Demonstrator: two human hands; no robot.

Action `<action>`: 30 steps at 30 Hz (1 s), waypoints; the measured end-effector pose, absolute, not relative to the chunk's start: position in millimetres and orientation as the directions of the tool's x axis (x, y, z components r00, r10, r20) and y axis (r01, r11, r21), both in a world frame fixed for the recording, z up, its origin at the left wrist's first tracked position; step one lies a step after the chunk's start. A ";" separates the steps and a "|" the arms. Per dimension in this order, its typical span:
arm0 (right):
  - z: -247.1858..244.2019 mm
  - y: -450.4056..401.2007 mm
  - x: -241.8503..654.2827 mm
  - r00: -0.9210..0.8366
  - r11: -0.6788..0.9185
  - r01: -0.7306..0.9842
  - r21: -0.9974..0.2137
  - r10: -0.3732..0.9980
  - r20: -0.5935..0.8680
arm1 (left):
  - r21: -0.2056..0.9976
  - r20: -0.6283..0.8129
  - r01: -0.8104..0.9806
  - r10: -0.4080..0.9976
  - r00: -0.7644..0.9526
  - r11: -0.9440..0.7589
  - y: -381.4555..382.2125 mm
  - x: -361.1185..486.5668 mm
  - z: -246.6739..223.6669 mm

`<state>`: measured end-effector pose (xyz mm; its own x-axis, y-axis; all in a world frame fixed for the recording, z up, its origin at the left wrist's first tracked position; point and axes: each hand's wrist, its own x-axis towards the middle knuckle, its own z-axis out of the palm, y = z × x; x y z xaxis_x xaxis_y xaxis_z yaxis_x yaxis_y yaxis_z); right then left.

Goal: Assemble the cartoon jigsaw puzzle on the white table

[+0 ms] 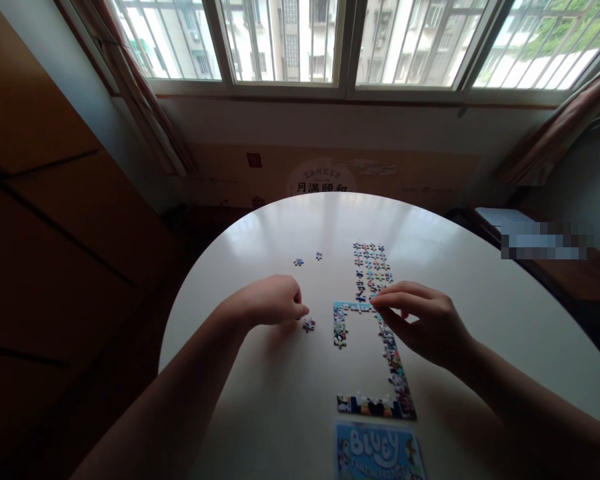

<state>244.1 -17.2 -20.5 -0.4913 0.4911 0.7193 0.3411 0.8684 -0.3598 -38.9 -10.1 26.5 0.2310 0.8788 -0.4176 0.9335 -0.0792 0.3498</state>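
A partly joined jigsaw border (397, 363) lies on the white table, with pieces along its top, right side, bottom and upper left. My left hand (275, 300) is closed, palm down, its thumb and fingertip at a loose jigsaw piece (309, 325) left of the border. Thumb and fingers of my right hand (423, 319) are pinched together at the border's top right corner. Whatever is between those fingertips is too small and hidden to make out. Rows of loose jigsaw pieces (375, 261) lie just beyond the border, partly behind my right fingertips.
Two more loose pieces, one nearer (299, 262) and one farther (319, 256), lie beyond my left hand. A blue "Bluey" picture sheet (377, 450) is at the near edge of view. The round table (220, 267) stands before a window; a dark wooden cabinet (55, 233) is at left.
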 end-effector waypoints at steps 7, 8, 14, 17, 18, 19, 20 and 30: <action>-18.3 -9.6 255.6 -0.401 0.803 0.399 -0.443 0.587 0.703 | 0.435 -0.109 0.897 0.993 -0.034 0.078 9.7 -59.2 22.8; -19.1 -8.1 257.7 -0.381 0.787 0.412 -0.459 0.607 0.698 | 0.441 -0.063 0.894 0.996 -0.056 0.078 12.5 -62.0 21.3; -26.9 -0.1 263.1 -0.239 0.684 0.474 -0.555 0.706 0.667 | 0.472 0.107 0.881 0.989 -0.103 0.041 23.5 -66.7 8.9; -27.8 0.5 261.8 -0.223 0.673 0.474 -0.567 0.715 0.662 | 0.486 0.162 0.874 0.984 -0.070 -0.018 27.9 -62.1 -0.8; -27.6 0.3 261.2 -0.223 0.674 0.472 -0.569 0.715 0.662 | 0.481 0.181 0.876 0.982 -0.053 -0.042 29.2 -60.2 -4.4; -27.3 0.0 260.6 -0.225 0.675 0.468 -0.571 0.716 0.661 | 0.472 0.195 0.879 0.980 -0.036 -0.061 30.5 -58.3 -8.0; -27.0 -0.4 260.0 -0.227 0.675 0.464 -0.574 0.717 0.659 | 0.463 0.201 0.884 0.979 -0.025 -0.072 31.8 -56.7 -11.6; -32.1 0.1 257.2 -0.226 0.664 0.451 -0.596 0.731 0.644 | 0.466 0.280 0.877 0.960 -0.015 -0.122 44.3 -59.9 -35.1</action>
